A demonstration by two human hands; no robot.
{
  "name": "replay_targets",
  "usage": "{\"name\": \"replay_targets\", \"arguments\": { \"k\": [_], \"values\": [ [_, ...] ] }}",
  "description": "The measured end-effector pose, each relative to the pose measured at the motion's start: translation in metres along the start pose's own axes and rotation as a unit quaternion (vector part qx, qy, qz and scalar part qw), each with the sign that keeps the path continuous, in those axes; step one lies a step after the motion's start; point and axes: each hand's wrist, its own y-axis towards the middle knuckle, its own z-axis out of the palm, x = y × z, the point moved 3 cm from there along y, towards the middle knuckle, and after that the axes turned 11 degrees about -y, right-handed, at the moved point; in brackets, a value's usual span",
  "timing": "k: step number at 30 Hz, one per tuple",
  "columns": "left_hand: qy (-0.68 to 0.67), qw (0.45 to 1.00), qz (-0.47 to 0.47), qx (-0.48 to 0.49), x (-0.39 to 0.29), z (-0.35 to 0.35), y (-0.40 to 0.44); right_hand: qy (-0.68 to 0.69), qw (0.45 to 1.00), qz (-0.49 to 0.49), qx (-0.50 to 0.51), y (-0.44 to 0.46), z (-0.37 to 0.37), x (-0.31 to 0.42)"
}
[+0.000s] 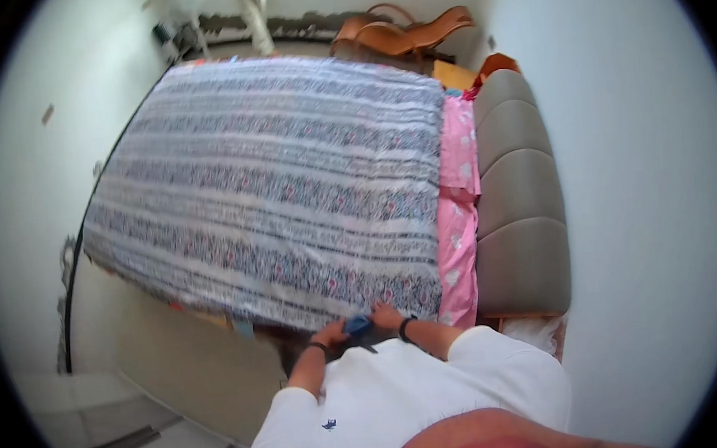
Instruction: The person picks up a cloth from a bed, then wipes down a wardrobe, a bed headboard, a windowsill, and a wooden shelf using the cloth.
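Head view, the only 1: the work in hand appears to be handling a small dark-blue item (358, 326) at the near edge of the bed (183, 286). The item sits between the 2 hands, along that near edge, toward the corner at the headboard (519, 189). What it is I cannot tell; it is small here and partly hidden by the fingers.

From this pose, the next move, as I judge it, calls for both hands to keep close control of the item and the bedding edge beside it, without dragging the patterned cover (249, 181) out of line. The cover lies almost flat, with slight creases near the hands; pink bedding (459, 251) shows between it and the headboard.

The left hand (328, 334) is at the item's left end, its forearm reaching forward from the body, with a dark band (320, 348) at the wrist. The right hand (387, 314) is just beside the item's other end, over the cover's near edge, its forearm slanting inward and its wrist also banded. Both arms reach low and close together in front of the white shirt (410, 393). The fingers look bent, but whether either hand grips the item or only touches it I cannot tell.
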Motion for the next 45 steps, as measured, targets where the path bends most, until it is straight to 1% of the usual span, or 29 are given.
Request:
{"name": "replay_targets", "arguments": {
  "k": [1, 3, 5, 6, 8, 12, 14, 16, 18, 20, 22, 23, 25, 26, 27, 28, 30, 32, 33, 34, 36, 37, 38, 39, 40, 41, 42, 44, 45],
  "values": [
    [-0.045, 0.998, 0.02, 0.037, -0.035, 0.088, 0.028, -0.018, 0.992, 0.013, 0.123, -0.08, 0.011, -0.04],
    [-0.04, 0.999, 0.021, 0.012, -0.045, 0.074, 0.036, 0.102, 0.981, 0.028, 0.162, -0.059, -0.006, -0.066],
    [-0.051, 0.995, 0.013, -0.08, -0.025, 0.024, 0.017, 0.079, 0.989, 0.055, 0.112, -0.007, -0.008, -0.048],
    [-0.074, 0.989, 0.022, -0.125, -0.018, 0.013, 0.018, 0.07, 0.989, 0.044, 0.126, 0.007, -0.009, -0.044],
    [-0.071, 0.981, 0.001, -0.18, 0.003, -0.025, -0.002, 0.081, 0.99, 0.112, 0.036, 0.041, -0.017, -0.017],
    [-0.039, 0.98, -0.02, -0.196, 0.063, -0.062, -0.019, 0.121, 0.979, 0.148, 0.068, 0.095, 0.012, 0.032],
    [0.018, 0.989, -0.092, -0.118, 0.093, -0.077, -0.036, 0.073, 0.973, 0.209, 0.066, 0.121, 0.02, 0.078],
    [-0.058, 0.988, -0.111, -0.092, 0.114, -0.07, -0.049, 0.049, 0.968, 0.226, 0.092, 0.141, 0.045, 0.103],
    [-0.1, 0.985, -0.124, -0.062, 0.145, -0.071, -0.063, 0.102, 0.938, 0.278, 0.178, 0.158, 0.069, 0.126],
    [-0.118, 0.984, -0.129, -0.033, 0.177, -0.083, -0.085, 0.111, 0.932, 0.277, 0.204, 0.182, 0.077, 0.153],
    [-0.132, 0.976, -0.165, -0.043, 0.196, -0.112, -0.11, 0.197, 0.924, 0.201, 0.26, 0.213, 0.085, 0.177],
    [-0.127, 0.978, -0.162, -0.044, 0.214, -0.127, -0.122, 0.198, 0.924, 0.204, 0.255, 0.228, 0.079, 0.191],
    [-0.207, 0.953, -0.145, -0.167, 0.259, -0.145, -0.129, 0.135, 0.953, 0.134, 0.235, 0.257, 0.018, 0.234],
    [-0.195, 0.956, -0.142, -0.167, 0.273, -0.15, -0.112, 0.141, 0.954, 0.138, 0.224, 0.269, -0.001, 0.244],
    [-0.236, 0.92, -0.055, -0.308, 0.289, -0.164, -0.092, 0.139, 0.959, 0.167, 0.181, 0.281, -0.017, 0.251],
    [-0.268, 0.859, 0.037, -0.434, 0.301, -0.18, -0.092, 0.144, 0.96, 0.198, 0.138, 0.293, -0.026, 0.258],
    [-0.295, 0.863, 0.062, -0.404, 0.267, -0.226, -0.075, 0.18, 0.962, 0.203, 0.013, 0.306, -0.013, 0.249],
    [-0.233, 0.876, 0.046, -0.42, 0.262, -0.228, -0.045, 0.26, 0.94, 0.216, 0.035, 0.313, -0.017, 0.234],
    [-0.242, 0.894, 0.064, -0.372, 0.228, -0.243, -0.044, 0.256, 0.941, 0.218, 0.022, 0.315, 0.002, 0.221],
    [-0.249, 0.896, 0.074, -0.36, 0.219, -0.238, -0.027, 0.261, 0.938, 0.223, 0.042, 0.309, -0.025, 0.214],
    [-0.286, 0.887, 0.106, -0.346, 0.208, -0.217, -0.003, 0.266, 0.937, 0.22, -0.061, 0.289, -0.023, 0.194],
    [-0.241, 0.92, 0.132, -0.28, 0.155, -0.229, -0.023, 0.313, 0.91, 0.238, -0.128, 0.282, -0.018, 0.182],
    [-0.197, 0.936, 0.136, -0.257, 0.13, -0.222, -0.02, 0.356, 0.879, 0.254, -0.187, 0.268, -0.014, 0.174],
    [-0.123, 0.971, 0.104, -0.175, 0.098, -0.226, -0.019, 0.358, 0.875, 0.261, -0.196, 0.25, -0.019, 0.16],
    [-0.114, 0.973, 0.112, -0.167, 0.079, -0.223, -0.012, 0.271, 0.912, 0.285, -0.118, 0.232, -0.026, 0.148],
    [-0.067, 0.965, 0.198, -0.156, 0.053, -0.214, -0.005, 0.182, 0.933, 0.309, -0.037, 0.212, -0.031, 0.137],
    [-0.022, 0.949, 0.281, -0.141, 0.035, -0.201, -0.003, 0.185, 0.928, 0.321, -0.045, 0.193, -0.033, 0.134],
    [0.027, 0.942, 0.309, -0.128, 0.004, -0.185, -0.008, 0.23, 0.866, 0.428, -0.121, 0.159, -0.04, 0.114],
    [0.064, 0.933, 0.331, -0.126, -0.009, -0.179, -0.007, 0.225, 0.86, 0.439, -0.133, 0.148, -0.041, 0.104]
  ]
}}
